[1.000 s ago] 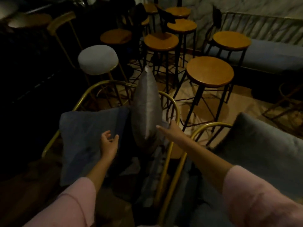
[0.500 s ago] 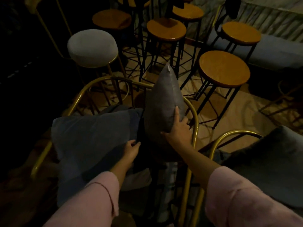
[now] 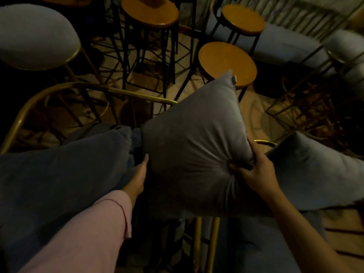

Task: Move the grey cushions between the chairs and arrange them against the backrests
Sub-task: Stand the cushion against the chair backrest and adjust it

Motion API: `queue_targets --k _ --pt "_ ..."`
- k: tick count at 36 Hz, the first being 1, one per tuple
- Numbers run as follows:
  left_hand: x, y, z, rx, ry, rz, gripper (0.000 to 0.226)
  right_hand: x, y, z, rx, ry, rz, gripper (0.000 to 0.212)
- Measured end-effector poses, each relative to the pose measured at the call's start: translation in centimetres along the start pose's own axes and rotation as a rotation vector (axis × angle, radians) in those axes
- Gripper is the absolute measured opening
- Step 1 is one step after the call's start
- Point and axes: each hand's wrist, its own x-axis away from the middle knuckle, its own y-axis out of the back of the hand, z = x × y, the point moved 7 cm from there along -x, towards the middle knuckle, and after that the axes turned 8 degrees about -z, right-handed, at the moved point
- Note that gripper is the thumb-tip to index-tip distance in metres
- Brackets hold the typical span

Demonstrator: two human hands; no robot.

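A grey cushion (image 3: 193, 138) is lifted in the middle of the head view, tilted, one corner pointing up. My right hand (image 3: 256, 170) pinches its right edge in a fist of bunched fabric. My left hand (image 3: 138, 177) lies flat against its left edge, fingers straight. A darker grey-blue cushion (image 3: 65, 170) rests to the left on the gold-framed chair (image 3: 59, 89), leaning toward its curved backrest. Another grey cushion (image 3: 315, 174) lies on the second gold chair (image 3: 264, 143) at the right, mostly behind my right arm.
Wooden round stools on black metal legs (image 3: 226, 62) (image 3: 149, 12) crowd the floor just beyond the chairs. A white padded stool (image 3: 33, 36) stands at the far left. A grey bench (image 3: 285, 44) runs along the back right wall. The room is dim.
The upright cushion has been grasped by my right hand, lifted and swung rightward, turning its broad face toward me. My left hand moved from under it to its left edge. The view dipped closer.
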Motion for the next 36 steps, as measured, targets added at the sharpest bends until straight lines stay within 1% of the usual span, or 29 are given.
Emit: queue_targets --k 2,4,7,8,10,11,12,14,15,16,17,18,20,21,23,24,25,26,27,28,29,30,31,32,34,35,36 --pt "0.6 -1.4 0.1 0.058 0.007 0.056 0.045 0.8 2.7 -1.4 -0.048 -0.020 -0.005 0.092" --pt "1.1 -2.4 0.5 0.066 0.027 0.092 0.046 1.8 5.5 -3.4 -0.077 -0.046 0.014 0.091" --pt "3.1 -5.3 1.2 0.080 0.096 0.225 0.071 4.4 9.0 -6.9 -0.137 -0.150 0.054 0.092" --pt "3.6 -6.2 1.3 0.070 0.098 0.240 0.072 5.4 9.6 -7.9 -0.153 -0.174 0.060 0.092" --pt "5.1 -7.3 1.0 0.032 0.079 0.225 0.067 7.8 10.5 -9.5 -0.184 -0.211 0.050 0.089" --pt "5.5 -7.6 0.9 0.021 0.065 0.220 0.070 9.0 10.8 -10.1 -0.208 -0.238 0.043 0.088" --pt "5.8 -7.6 0.8 0.000 0.041 0.226 0.080 10.2 11.0 -10.7 -0.235 -0.261 0.038 0.088" --pt "5.0 -6.8 1.1 -0.012 -0.002 0.214 0.110 12.4 11.1 -11.6 -0.255 -0.287 0.027 0.089" --pt "4.1 -6.3 1.4 0.011 -0.019 0.224 0.116 13.3 11.2 -12.0 -0.253 -0.297 0.013 0.090" --pt "4.3 -6.2 1.6 0.007 -0.036 0.245 0.118 14.1 11.4 -12.3 -0.259 -0.304 -0.006 0.090" --pt "5.9 -6.5 1.4 -0.018 -0.058 0.239 0.114 14.9 11.7 -12.6 -0.269 -0.311 -0.033 0.090" --pt "7.6 -7.0 1.3 -0.038 -0.078 0.228 0.104 15.6 12.1 -12.9 -0.277 -0.316 -0.065 0.089" --pt "10.0 -8.1 2.4 -0.065 -0.085 0.273 0.071 17.0 13.4 -13.4 -0.289 -0.322 -0.151 0.085" --pt "10.7 -8.8 3.3 -0.083 -0.107 0.253 0.060 18.0 14.5 -13.7 -0.296 -0.321 -0.201 0.083" --pt "11.7 -9.3 4.4 -0.096 -0.145 0.209 0.051 19.0 15.9 -14.3 -0.285 -0.328 -0.282 0.086" --pt "12.8 -10.1 5.2 -0.103 -0.170 0.218 0.051 19.8 17.0 -14.8 -0.277 -0.328 -0.316 0.090" --pt "13.9 -10.6 5.8 -0.102 -0.189 0.196 0.057 20.7 18.2 -15.6 -0.272 -0.327 -0.338 0.094" --pt "13.9 -11.2 6.9 -0.114 -0.211 0.202 0.070 21.5 19.3 -16.4 -0.271 -0.338 -0.352 0.096" --pt "14.5 -11.8 8.1 -0.136 -0.210 0.195 0.083 22.4 20.4 -17.6 -0.262 -0.363 -0.361 0.096" --pt "15.2 -12.7 9.4 -0.184 -0.211 0.201 0.088 23.4 21.5 -18.9 -0.254 -0.392 -0.371 0.093" --pt "16.5 -13.7 10.6 -0.219 -0.235 0.203 0.083 24.3 22.7 -20.1 -0.246 -0.416 -0.386 0.089" --pt "17.9 -14.9 11.5 -0.226 -0.295 0.205 0.073 25.1 23.8 -21.5 -0.235 -0.435 -0.405 0.087" --pt "19.5 -16.1 12.6 -0.241 -0.339 0.199 0.072 25.9 25.0 -22.8 -0.225 -0.445 -0.422 0.088" --pt "20.6 -17.4 13.9 -0.259 -0.375 0.214 0.080 26.6 26.1 -24.1 -0.215 -0.456 -0.435 0.088" --pt "22.9 -19.9 16.4 -0.260 -0.393 0.269 0.112 27.9 27.9 -26.5 -0.204 -0.474 -0.462 0.090" --pt "23.6 -20.7 17.6 -0.256 -0.392 0.269 0.122 28.4 28.7 -27.7 -0.203 -0.494 -0.466 0.094" --pt "23.9 -21.6 18.9 -0.265 -0.391 0.268 0.124 28.9 29.2 -29.1 -0.212 -0.522 -0.468 0.099"
